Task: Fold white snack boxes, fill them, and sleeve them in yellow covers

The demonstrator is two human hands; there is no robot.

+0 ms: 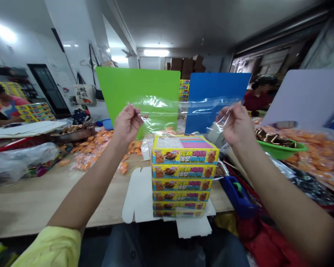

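Observation:
A clear plastic bag [180,107] is stretched sideways between my two raised hands. My left hand [128,122] pinches its left end, and my right hand [235,122] is closed on the right end. Below it rises a stack of several yellow printed boxes [183,172], its top near the lower edge of the plastic; I cannot tell whether they touch. Flat white cardboard [139,196] lies under and beside the stack on the wooden table [100,204].
Orange wrapped pieces [97,148] lie heaped to the left, more to the right. A green basin [284,148] holds brown-gold packets. A blue tape dispenser [236,193] sits right of the stack. Green [141,89] and blue [218,96] panels stand behind. Two other people sit farther off.

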